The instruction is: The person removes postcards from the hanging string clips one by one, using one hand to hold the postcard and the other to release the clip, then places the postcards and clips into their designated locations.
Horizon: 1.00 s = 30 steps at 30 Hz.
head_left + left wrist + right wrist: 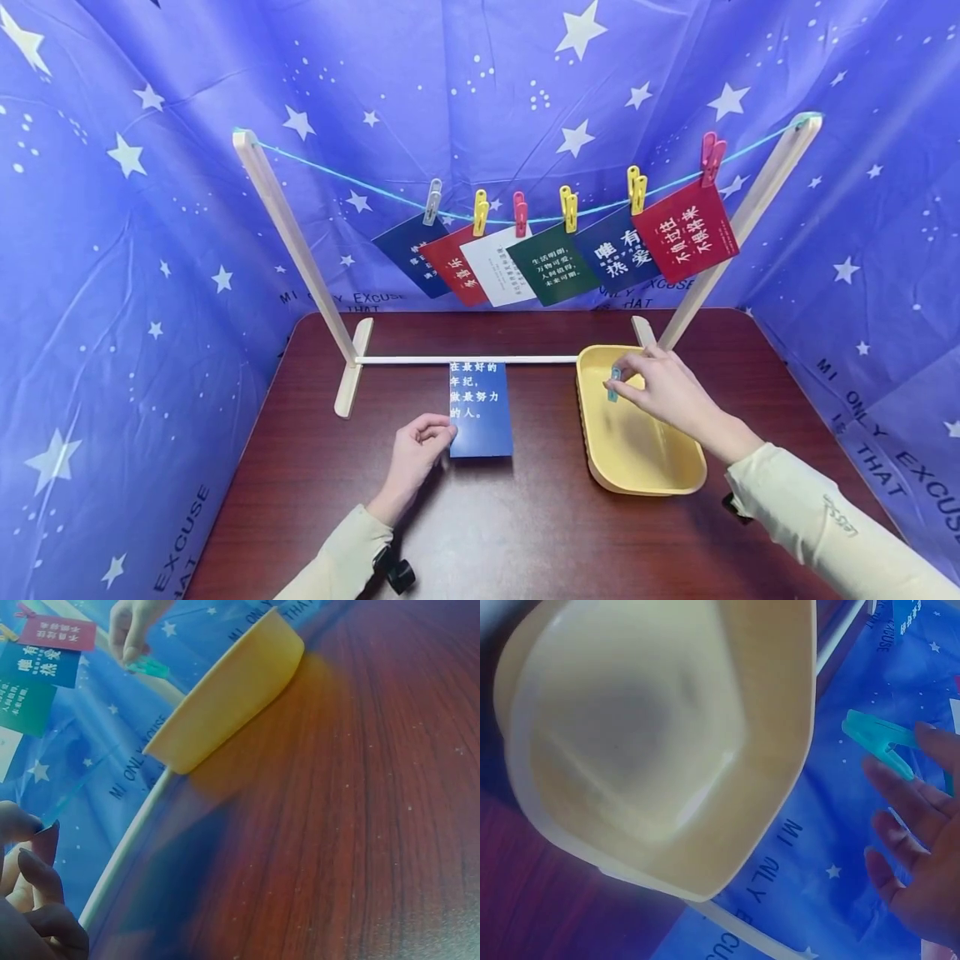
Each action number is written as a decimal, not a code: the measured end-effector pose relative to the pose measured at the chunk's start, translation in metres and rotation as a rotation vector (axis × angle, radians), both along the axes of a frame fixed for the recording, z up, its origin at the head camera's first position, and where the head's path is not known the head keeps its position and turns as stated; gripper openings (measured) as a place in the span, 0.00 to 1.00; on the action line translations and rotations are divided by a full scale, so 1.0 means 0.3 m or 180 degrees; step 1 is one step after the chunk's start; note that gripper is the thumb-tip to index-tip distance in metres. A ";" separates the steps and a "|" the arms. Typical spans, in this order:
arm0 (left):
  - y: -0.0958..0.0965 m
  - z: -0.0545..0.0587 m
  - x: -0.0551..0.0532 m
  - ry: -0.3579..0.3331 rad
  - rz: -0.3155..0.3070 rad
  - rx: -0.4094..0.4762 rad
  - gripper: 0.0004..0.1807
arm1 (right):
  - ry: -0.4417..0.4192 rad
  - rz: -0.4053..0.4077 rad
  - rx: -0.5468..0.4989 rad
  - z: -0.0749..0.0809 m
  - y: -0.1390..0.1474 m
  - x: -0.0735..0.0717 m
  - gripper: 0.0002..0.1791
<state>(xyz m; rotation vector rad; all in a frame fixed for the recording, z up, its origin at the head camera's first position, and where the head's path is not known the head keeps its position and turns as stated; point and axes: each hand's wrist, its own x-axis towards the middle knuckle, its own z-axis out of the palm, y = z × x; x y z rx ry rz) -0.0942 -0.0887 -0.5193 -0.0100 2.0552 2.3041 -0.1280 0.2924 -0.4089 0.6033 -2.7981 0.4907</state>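
My left hand (418,452) pinches a blue card (480,435) with white lettering by its left edge. In the left wrist view the card shows as a thin bluish sliver at the fingertips. Between the thumb and fingers of my right hand (670,390) is a teal clothespin (879,742), over the yellow basin (643,479). Several cards, among them a green card (553,279) and a white card (491,271), hang from a teal string (330,171) by clothespins. A red card (686,242) hangs furthest right, under a red clothespin (712,158).
A wooden stand holds the string between its left post (296,242) and right post (776,175). A white bar (405,360) joins the feet across the dark wooden table (525,533). Behind hangs a blue cloth (465,100) with white stars.
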 end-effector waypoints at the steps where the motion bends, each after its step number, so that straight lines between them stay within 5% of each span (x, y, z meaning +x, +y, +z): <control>1: 0.001 -0.003 0.001 0.0005 -0.0041 0.0016 0.10 | -0.0026 -0.0014 0.0004 -0.003 0.000 0.001 0.10; 14: 0.017 -0.027 -0.001 -0.0193 -0.0175 -0.0084 0.09 | -0.0205 -0.0090 0.0094 -0.062 0.017 0.009 0.11; 30: 0.026 -0.039 0.000 -0.0379 -0.0320 -0.0637 0.11 | -0.0318 0.0060 0.0210 -0.131 0.006 0.022 0.11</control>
